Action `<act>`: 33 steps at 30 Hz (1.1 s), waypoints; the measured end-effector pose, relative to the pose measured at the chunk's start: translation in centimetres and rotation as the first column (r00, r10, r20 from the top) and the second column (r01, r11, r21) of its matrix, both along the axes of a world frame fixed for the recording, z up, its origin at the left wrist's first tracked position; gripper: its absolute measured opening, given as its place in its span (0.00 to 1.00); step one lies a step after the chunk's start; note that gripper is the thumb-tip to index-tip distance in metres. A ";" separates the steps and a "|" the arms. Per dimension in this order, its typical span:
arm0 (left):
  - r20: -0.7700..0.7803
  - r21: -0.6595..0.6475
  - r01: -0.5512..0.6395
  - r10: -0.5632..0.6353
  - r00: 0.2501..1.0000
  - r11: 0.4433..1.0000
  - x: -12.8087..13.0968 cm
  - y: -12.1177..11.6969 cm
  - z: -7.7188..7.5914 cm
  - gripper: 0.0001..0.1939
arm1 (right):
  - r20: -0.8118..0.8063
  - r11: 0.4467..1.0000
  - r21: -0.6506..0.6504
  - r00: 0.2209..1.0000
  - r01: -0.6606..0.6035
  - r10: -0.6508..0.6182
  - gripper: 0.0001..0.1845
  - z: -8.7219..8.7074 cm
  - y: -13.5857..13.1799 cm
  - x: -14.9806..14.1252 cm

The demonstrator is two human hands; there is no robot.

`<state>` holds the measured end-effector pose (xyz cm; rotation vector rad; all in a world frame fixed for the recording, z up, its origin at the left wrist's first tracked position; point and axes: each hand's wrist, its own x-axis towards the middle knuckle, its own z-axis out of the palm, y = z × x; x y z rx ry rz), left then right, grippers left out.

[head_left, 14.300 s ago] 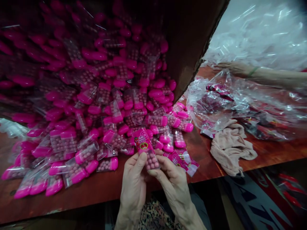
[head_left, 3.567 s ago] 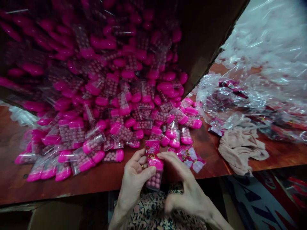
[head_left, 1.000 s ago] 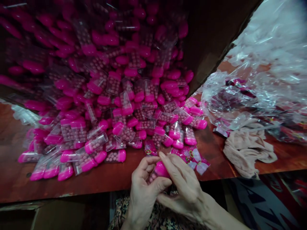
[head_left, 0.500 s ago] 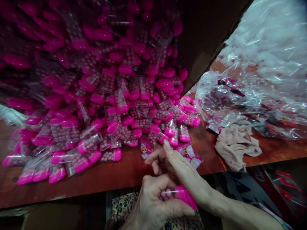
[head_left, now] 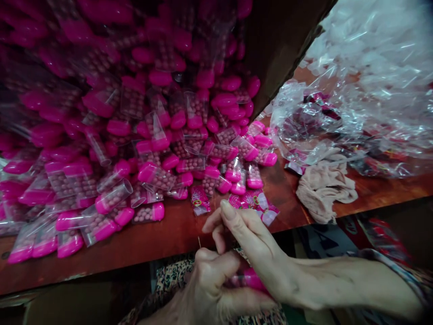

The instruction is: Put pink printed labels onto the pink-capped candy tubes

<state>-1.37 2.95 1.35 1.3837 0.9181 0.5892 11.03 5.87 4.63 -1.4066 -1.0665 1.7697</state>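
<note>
My left hand (head_left: 209, 282) is wrapped around a small clear container (head_left: 252, 279) with a bright pink cap and pinkish beads inside. Most of that container is hidden by my fingers and my right hand. My right hand (head_left: 262, 239) lies across its capped end, the palm side against it. The right thumb is stretched out and the fingers are loosely bent and apart, with nothing seen between them. Just beyond the fingertips, printed pink labels (head_left: 248, 201) lie on the table, beside a smaller pink label (head_left: 199, 200).
Many similar pink-capped containers (head_left: 155, 176) spill from a dark tipped box (head_left: 280, 49) onto the reddish table (head_left: 145, 241). A crumpled beige cloth (head_left: 324, 192) lies to the right, before clear plastic bags (head_left: 358, 113). A patterned cloth covers my lap below the table edge.
My view has shifted, so the pile and table sit further left and slightly higher. My right palm now covers more of the pink cap. The left hand keeps its hold on the container.
</note>
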 end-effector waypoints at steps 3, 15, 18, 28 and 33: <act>-0.016 -0.035 -0.088 0.087 0.996 0.996 0.4 0.4 -0.1 0.11 | 0.024 0.998 0.056 1.000 0.001 -0.002 0.28 0.0 0.9 -0.1; 0.125 -0.332 -0.390 0.449 0.885 0.859 0.6 2.7 -1.4 0.17 | 0.158 0.959 0.264 0.986 -0.101 0.060 0.19 -1.5 2.8 3.1; 0.086 -0.271 -0.394 0.430 0.899 0.878 0.2 2.7 -1.3 0.14 | 0.251 0.885 0.406 0.959 -0.228 0.131 0.12 -1.4 2.4 3.7; -0.001 0.066 -0.598 0.600 0.800 0.798 0.3 2.1 -1.4 0.06 | 0.182 0.860 0.480 0.978 -0.175 0.098 0.06 -1.7 2.2 2.9; 0.043 0.148 -0.615 0.616 0.786 0.774 0.5 1.9 -1.3 0.02 | 0.091 0.867 0.495 0.996 -0.062 0.020 0.08 -2.1 1.6 2.4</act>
